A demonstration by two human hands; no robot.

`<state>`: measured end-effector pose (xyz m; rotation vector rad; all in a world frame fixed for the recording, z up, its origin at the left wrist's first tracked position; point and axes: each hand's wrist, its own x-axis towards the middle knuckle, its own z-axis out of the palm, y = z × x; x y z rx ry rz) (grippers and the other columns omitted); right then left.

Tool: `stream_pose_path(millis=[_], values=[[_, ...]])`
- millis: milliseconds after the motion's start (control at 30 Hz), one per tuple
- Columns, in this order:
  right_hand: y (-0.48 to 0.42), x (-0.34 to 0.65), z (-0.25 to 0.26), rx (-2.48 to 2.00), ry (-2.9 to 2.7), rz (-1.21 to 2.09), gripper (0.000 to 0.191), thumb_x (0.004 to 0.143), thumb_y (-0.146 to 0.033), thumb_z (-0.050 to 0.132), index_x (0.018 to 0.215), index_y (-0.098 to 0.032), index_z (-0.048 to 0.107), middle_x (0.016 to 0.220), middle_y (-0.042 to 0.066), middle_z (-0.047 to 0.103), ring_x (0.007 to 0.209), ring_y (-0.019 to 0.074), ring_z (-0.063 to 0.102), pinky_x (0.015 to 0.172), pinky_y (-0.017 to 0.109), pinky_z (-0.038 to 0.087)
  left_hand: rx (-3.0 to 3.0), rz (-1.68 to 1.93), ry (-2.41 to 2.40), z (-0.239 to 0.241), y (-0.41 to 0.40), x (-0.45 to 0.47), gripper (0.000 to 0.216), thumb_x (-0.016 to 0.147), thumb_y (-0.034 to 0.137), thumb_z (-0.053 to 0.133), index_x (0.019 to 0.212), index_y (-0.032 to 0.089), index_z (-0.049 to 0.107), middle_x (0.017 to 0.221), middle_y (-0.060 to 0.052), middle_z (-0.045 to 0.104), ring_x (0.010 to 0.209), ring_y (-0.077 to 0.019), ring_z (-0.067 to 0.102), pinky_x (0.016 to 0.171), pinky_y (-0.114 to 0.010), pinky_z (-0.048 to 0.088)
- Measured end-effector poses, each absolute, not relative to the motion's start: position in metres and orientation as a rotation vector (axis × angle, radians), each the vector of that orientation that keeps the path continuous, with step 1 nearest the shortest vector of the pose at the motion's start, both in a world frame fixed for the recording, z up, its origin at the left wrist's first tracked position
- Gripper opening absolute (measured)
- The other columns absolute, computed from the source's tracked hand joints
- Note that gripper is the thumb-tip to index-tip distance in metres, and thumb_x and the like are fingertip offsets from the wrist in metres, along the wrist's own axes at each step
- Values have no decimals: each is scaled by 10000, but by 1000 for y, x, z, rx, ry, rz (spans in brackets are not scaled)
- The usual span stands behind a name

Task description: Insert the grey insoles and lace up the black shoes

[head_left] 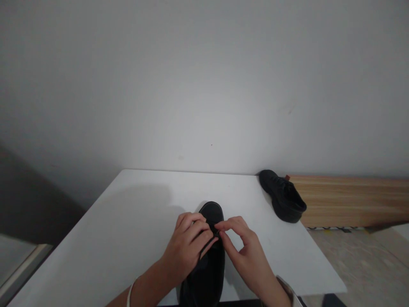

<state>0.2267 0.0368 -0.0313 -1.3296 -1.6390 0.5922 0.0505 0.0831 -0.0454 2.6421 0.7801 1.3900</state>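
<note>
A black shoe lies on the white table, toe pointing away from me. My left hand rests on the shoe's laces, fingers curled and pinching a black lace. My right hand meets it from the right, thumb and forefinger pinched on the lace near the top eyelets. Both hands touch over the shoe's front. A white band shows on my left wrist and a watch on my right wrist.
A second black shoe sits at the table's far right corner. A wooden board lies beyond it along the plain white wall. Pale floor shows at the right, a dark gap at the left.
</note>
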Motion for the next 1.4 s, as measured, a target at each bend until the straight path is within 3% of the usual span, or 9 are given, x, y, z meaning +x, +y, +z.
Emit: stream_pose_path(millis=[133,367,600,700,800,1000,1167,1300,1400], values=[[33,224,-28,-1299,-1719,407,155,941,-137,565,959,-237,683,877,46,680,879,234,592,759,361,484,2501,1341,746,-45,81,48,91,900,114,650,881,203,649,848,-32,694,920,-213,578,841,-359,458],[26,241,-40,-1367,-1674,378,111,967,-187,586,938,-240,680,836,44,654,850,234,583,719,334,483,2221,1265,773,-54,76,36,145,891,73,610,833,205,593,862,-40,671,898,-207,572,823,-368,471],[22,251,-46,-1435,-1573,383,55,944,-274,648,908,-242,676,863,49,660,856,244,618,744,352,494,1850,1167,727,-58,71,41,112,940,170,567,843,221,548,936,-62,760,985,-220,622,893,-393,480],[22,245,-39,-1370,-1570,429,13,928,-245,672,937,-253,676,879,38,654,862,228,618,749,335,498,1690,1051,817,-54,73,49,121,937,232,589,820,211,563,784,-24,743,820,-193,673,813,-336,488],[21,237,-31,-1296,-1595,458,87,919,-186,676,948,-268,671,890,25,648,870,208,609,749,311,497,1585,959,896,-52,77,56,110,891,242,648,812,204,582,690,15,709,693,-169,677,734,-291,489],[21,222,-21,-1178,-1691,412,135,914,-134,675,932,-265,650,837,6,659,847,196,575,720,299,483,1716,979,850,-53,82,55,92,855,260,703,807,211,765,801,-29,686,810,-189,649,765,-300,494],[25,213,-19,-1164,-1701,458,133,927,-124,637,886,-250,632,812,13,654,846,208,567,716,315,470,1802,942,784,-51,78,51,184,878,334,699,763,208,769,774,-28,619,819,-198,602,731,-298,469],[28,215,-23,-1184,-1711,579,116,929,-189,668,1017,-262,649,949,30,682,925,223,586,788,342,479,1697,991,757,-54,77,52,150,878,311,690,823,197,769,830,-42,635,835,-202,623,767,-317,482],[27,225,-32,-1237,-1731,596,272,887,-252,742,1137,-274,639,1042,36,687,971,237,591,844,368,470,1629,1020,739,-57,77,52,104,872,258,681,843,194,758,863,-50,644,868,-208,634,811,-334,483]])
